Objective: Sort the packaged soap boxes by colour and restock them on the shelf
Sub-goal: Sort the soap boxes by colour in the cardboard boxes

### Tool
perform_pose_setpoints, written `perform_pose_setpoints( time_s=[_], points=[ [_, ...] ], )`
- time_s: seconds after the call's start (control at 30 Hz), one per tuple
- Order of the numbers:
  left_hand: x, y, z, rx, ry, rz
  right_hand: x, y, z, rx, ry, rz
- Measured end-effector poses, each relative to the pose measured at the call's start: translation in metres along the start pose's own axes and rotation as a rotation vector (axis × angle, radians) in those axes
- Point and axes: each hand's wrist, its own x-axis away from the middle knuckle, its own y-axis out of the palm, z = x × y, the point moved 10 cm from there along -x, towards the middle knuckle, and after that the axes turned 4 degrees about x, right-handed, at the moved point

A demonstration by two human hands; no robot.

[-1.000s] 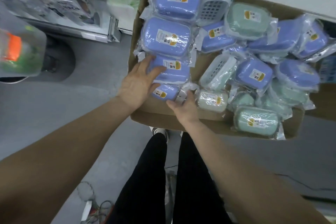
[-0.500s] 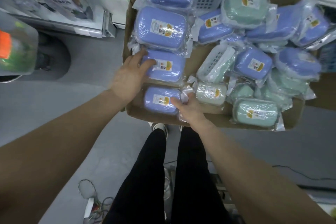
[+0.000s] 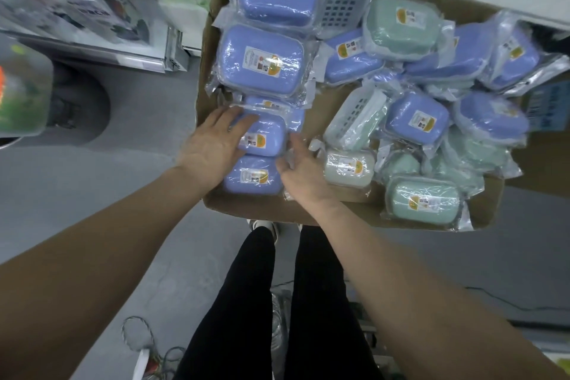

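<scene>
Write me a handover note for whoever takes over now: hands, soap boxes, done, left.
Left hand: open, fingers flat on a small blue plastic-wrapped soap box.
Right hand: at that box's wrapper edge; a pinch cannot be told.
Things: all in the brown cardboard carton.
Done: column of blue soap boxes along its left side.
Left: mixed pile on the right, e.g. pale green wrapped soap box, cream wrapped soap box; sort, then shelve.

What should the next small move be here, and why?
Probably the right hand reaches for the loose blue box among the green boxes: the left hand lies flat on a small blue box lined up in the blue column, so that one looks placed.
</scene>
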Motion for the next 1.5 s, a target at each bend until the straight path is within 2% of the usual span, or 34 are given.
perform_pose_setpoints(
  time_s=[0.1,0.2,0.3,0.4,0.5,0.67,0.83,1.03,1.1,1.23,1.37,1.43,1.5],
  points=[
    [0.000,0.001,-0.002,0.010,-0.023,-0.018,-0.006,0.011,-0.007,0.074,-0.003,-0.069],
    [0.000,0.004,-0.004,0.003,-0.031,-0.059,-0.013,-0.006,-0.010,0.122,0.003,0.081],
    [-0.001,0.004,-0.002,-0.016,-0.022,-0.069,-0.025,-0.029,-0.003,-0.117,0.170,0.208],
    [-0.001,0.001,0.002,-0.039,-0.003,-0.047,-0.041,-0.022,-0.009,-0.274,0.248,0.065],
    [0.002,-0.003,0.005,-0.046,0.030,-0.013,-0.046,-0.011,-0.025,-0.217,0.192,-0.065],
    [0.003,-0.003,0.013,-0.089,0.077,-0.043,-0.037,-0.012,-0.020,-0.038,0.126,-0.087],
    [-0.004,-0.013,0.039,-0.107,0.111,-0.063,0.001,-0.090,-0.010,0.028,-0.035,0.228],
    [-0.033,-0.021,0.119,-0.045,0.238,-0.036,0.029,-0.214,0.009,0.082,-0.223,0.544],
    [-0.048,-0.015,0.146,-0.018,0.261,-0.044,0.022,-0.244,0.029,0.181,-0.216,0.575],
    [-0.078,0.018,0.189,-0.096,0.286,-0.131,-0.019,-0.255,0.073,0.576,-0.176,0.349],
    [-0.097,0.059,0.205,-0.299,0.262,-0.379,-0.044,-0.239,0.097,0.862,-0.165,0.151],
    [-0.100,0.065,0.200,-0.373,0.215,-0.460,-0.049,-0.233,0.099,0.958,-0.179,0.156],
    [-0.100,0.062,0.196,-0.308,0.182,-0.409,-0.050,-0.232,0.095,1.011,-0.211,0.204]
  ],
)
